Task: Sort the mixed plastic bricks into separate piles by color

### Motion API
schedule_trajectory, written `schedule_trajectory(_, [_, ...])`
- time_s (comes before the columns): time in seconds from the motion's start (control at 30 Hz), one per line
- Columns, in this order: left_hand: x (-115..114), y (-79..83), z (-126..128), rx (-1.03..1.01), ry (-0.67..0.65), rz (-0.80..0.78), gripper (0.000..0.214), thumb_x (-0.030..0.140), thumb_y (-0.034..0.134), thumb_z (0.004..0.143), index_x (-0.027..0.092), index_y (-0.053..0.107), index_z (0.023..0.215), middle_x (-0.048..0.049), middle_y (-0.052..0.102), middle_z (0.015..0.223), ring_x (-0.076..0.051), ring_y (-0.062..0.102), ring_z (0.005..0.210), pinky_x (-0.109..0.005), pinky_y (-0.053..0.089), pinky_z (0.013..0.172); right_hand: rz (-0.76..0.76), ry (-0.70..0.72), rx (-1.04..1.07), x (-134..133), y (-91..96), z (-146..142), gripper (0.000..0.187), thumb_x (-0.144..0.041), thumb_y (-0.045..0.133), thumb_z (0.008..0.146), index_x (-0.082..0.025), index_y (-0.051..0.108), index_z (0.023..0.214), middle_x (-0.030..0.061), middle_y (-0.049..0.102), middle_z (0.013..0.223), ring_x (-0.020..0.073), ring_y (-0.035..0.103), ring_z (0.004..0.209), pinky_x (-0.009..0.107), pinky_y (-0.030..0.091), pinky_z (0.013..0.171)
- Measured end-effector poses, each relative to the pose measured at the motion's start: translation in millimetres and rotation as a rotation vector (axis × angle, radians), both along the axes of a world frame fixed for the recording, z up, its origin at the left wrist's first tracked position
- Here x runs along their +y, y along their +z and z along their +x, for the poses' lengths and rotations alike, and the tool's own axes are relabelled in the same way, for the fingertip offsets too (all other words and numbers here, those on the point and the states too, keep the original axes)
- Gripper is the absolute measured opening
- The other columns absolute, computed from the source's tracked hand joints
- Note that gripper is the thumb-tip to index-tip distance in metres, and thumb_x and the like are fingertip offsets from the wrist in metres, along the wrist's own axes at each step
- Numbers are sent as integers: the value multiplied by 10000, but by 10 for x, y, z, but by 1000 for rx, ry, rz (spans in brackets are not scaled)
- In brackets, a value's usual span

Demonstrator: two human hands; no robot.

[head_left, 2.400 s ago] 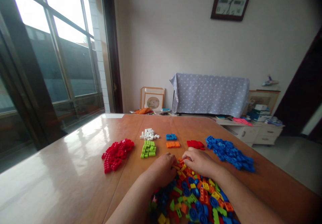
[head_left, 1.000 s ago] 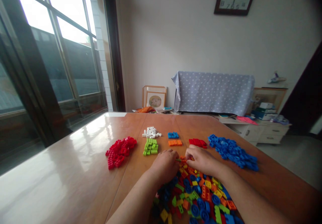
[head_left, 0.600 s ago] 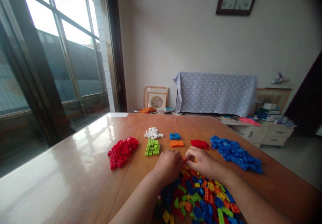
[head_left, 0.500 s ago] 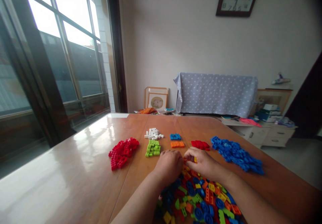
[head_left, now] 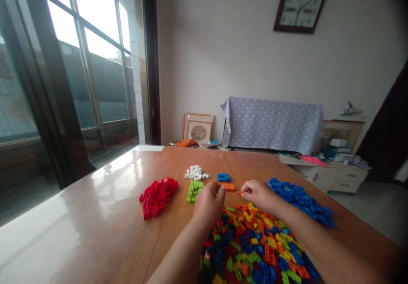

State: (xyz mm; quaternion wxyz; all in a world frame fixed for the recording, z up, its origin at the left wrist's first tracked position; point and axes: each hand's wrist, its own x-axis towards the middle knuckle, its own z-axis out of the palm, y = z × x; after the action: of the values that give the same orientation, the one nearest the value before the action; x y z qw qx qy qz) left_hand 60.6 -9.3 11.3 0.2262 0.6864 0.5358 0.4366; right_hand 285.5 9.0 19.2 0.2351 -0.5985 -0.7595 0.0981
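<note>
My right hand point(head_left: 259, 194) is closed, with a small orange toy brick point(head_left: 239, 193) pinched at its fingertips. My left hand point(head_left: 208, 201) is closed too, its fingers curled by the row of orange bricks point(head_left: 230, 187); whatever it may hold is hidden. Just beyond it sit light green bricks point(head_left: 192, 191), partly covered by the hand. Below both hands spreads a big mixed heap of toy bricks point(head_left: 255, 243) in orange, yellow, blue, green and red. Farther back are a small blue group point(head_left: 223, 177) and a white pile point(head_left: 196, 173).
Red bricks point(head_left: 158, 197) are piled on the left of the wooden table point(head_left: 105, 228), blue bricks point(head_left: 299, 200) on the right. Behind the table stand a cloth-covered object point(head_left: 274, 124), framed pictures point(head_left: 199, 130) and a low white cabinet point(head_left: 344, 175). A glass window wall lies left.
My hands have come apart from above the heap's far edge, the left going left, the right slightly right. The orange brick now shows in my right fingers. The small red group is now hidden.
</note>
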Motion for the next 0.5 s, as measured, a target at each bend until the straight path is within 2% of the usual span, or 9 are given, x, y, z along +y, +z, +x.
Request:
schedule_trajectory(0.07, [27, 0, -18, -88, 16, -25, 298, 437, 516, 910, 187, 635, 799, -6, 620, 720, -137, 527, 662, -230, 297, 573, -67, -99, 14, 178, -35, 31, 100, -268, 658, 768, -192, 722, 781, -4, 687, 727, 140, 592, 693, 227, 349, 599])
schedule_trajectory(0.23, [89, -40, -47, -224, 10, -49, 300, 436, 528, 895, 175, 609, 772, 16, 569, 664, -121, 494, 628, -222, 286, 559, -141, -244, 29, 535, -152, -11, 80, -224, 663, 726, -168, 720, 733, -15, 644, 605, 113, 534, 574, 218, 303, 531])
schedule_trajectory(0.37, [140, -82, -58, -267, 10, -29, 308, 453, 535, 891, 173, 613, 788, 15, 563, 663, -122, 496, 630, -222, 291, 562, -180, -333, 54, 711, -255, -97, 97, -230, 643, 721, -169, 714, 694, -25, 581, 523, 104, 478, 499, 223, 275, 488])
schedule_trajectory(0.5, [164, -82, -65, -292, 10, -34, 309, 451, 539, 889, 171, 606, 776, 11, 563, 662, -121, 490, 628, -224, 286, 552, -197, -364, 63, 809, -323, -182, 90, -239, 662, 695, -177, 701, 643, -22, 559, 496, 107, 472, 482, 231, 276, 475])
